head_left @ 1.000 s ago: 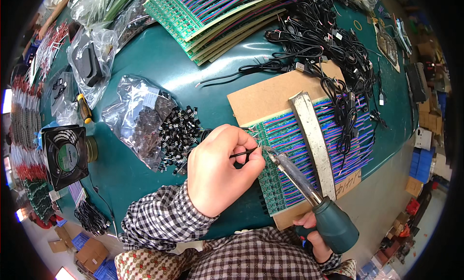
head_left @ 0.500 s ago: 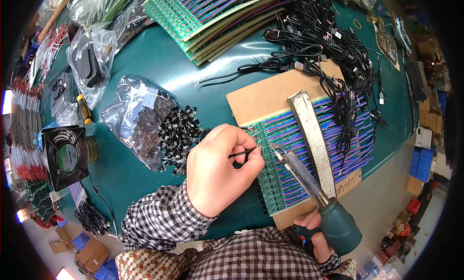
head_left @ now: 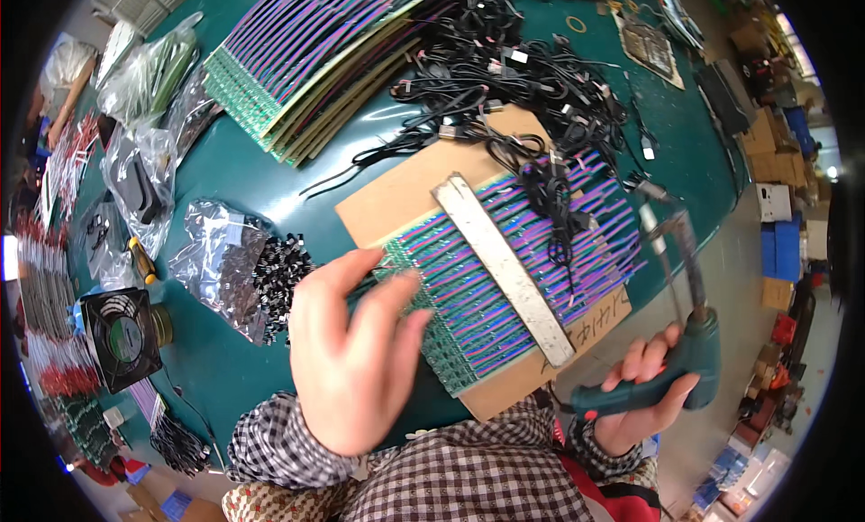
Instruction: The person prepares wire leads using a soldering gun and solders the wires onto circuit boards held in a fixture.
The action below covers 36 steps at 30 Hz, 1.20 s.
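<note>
My left hand (head_left: 356, 355) is open over the left edge of a green circuit board panel (head_left: 441, 333), its fingers apart and slightly blurred. The panel carries rows of blue, pink and purple wires and lies on a brown cardboard sheet (head_left: 383, 200). A worn flat metal bar (head_left: 506, 274) rests across the wires. At the right, clear of the panel, my right hand (head_left: 644, 405) grips the dark green handle of a soldering gun (head_left: 698, 355), its metal tip end pointing up and away. Black cables (head_left: 554, 211) lie on the panel's far side.
Left of the panel, small black parts (head_left: 284, 274) spill from a clear plastic bag (head_left: 216, 265). A black fan (head_left: 120, 337) and a yellow-handled screwdriver (head_left: 141, 259) stand farther left. Stacked wired boards (head_left: 297, 81) and tangled black cables (head_left: 577, 90) fill the far side of the green table.
My left hand has let go of the thin black wire and spread its fingers. The soldering gun has swung right, away from the board. The whole view has shifted.
</note>
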### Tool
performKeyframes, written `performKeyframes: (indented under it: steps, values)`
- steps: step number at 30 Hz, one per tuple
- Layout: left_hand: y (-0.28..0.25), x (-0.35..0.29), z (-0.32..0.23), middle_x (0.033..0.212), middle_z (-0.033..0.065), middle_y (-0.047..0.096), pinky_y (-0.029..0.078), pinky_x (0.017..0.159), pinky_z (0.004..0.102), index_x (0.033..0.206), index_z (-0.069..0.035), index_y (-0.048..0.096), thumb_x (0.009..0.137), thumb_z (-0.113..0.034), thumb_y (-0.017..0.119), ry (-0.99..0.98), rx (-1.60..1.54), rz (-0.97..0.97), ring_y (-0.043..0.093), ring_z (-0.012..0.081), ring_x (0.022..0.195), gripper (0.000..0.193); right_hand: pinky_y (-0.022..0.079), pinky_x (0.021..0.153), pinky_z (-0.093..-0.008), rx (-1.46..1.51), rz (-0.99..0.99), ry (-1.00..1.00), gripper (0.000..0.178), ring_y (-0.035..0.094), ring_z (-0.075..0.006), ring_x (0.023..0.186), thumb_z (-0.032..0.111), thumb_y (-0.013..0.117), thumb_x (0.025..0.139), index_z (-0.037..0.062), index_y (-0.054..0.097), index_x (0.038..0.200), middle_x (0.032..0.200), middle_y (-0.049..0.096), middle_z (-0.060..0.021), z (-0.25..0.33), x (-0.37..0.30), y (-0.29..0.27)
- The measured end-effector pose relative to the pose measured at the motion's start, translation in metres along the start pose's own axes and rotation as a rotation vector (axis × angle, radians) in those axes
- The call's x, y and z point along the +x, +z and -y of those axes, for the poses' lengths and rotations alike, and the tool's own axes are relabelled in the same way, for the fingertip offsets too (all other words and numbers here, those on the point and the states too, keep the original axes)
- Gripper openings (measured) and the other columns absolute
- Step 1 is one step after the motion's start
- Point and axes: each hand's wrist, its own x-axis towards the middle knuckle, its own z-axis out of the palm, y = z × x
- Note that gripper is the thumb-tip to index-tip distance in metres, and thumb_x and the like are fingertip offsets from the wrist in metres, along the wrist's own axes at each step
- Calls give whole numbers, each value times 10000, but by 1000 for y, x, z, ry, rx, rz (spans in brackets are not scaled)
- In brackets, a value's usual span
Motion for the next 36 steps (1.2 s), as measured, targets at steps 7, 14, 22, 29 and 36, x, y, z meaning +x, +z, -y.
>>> performKeyframes:
  steps: [7, 14, 22, 29, 36]
  values:
    - [72, 71, -42, 854, 17, 539, 397, 841, 364, 853, -92, 620, 715, -201, 583, 729, -71, 412, 505, 215, 971, 180, 605, 580, -341, 124, -34, -37, 597, 531, -187, 807, 441, 436, 1001, -58, 336, 1311, 863, 492, -76, 10, 21, -22]
    - [75, 92, -39, 908, 53, 608, 459, 818, 380, 856, -69, 644, 747, -44, 701, 622, -492, 108, 583, 229, 911, 125, 613, 589, -343, 89, -92, -105, 572, 585, -202, 822, 426, 419, 1010, -49, 352, 1322, 904, 519, -83, 16, 17, -35]
    - [49, 90, -46, 801, 67, 586, 450, 609, 270, 884, 1, 642, 766, 29, 731, 329, -719, -259, 561, 164, 708, 150, 566, 749, -341, -223, -23, -188, 500, 590, -183, 904, 221, 539, 945, -31, 384, 1348, 1014, 531, -73, 18, 24, 8]
    - [15, 48, -54, 781, 63, 544, 413, 523, 233, 887, 6, 639, 772, 44, 727, 235, -818, -127, 527, 125, 650, 149, 488, 893, -374, -601, 120, -305, 685, 575, -230, 973, -125, 594, 721, -48, 376, 1365, 1075, 509, -96, 19, 42, 77]
    - [-9, 0, -44, 839, 68, 568, 471, 558, 221, 911, 17, 642, 812, 9, 705, -103, -993, 70, 584, 100, 685, 118, 480, 742, -312, -617, 372, -98, 528, 566, -185, 836, -139, 585, 767, -54, 421, 1262, 946, 503, -80, 2, 34, 88]
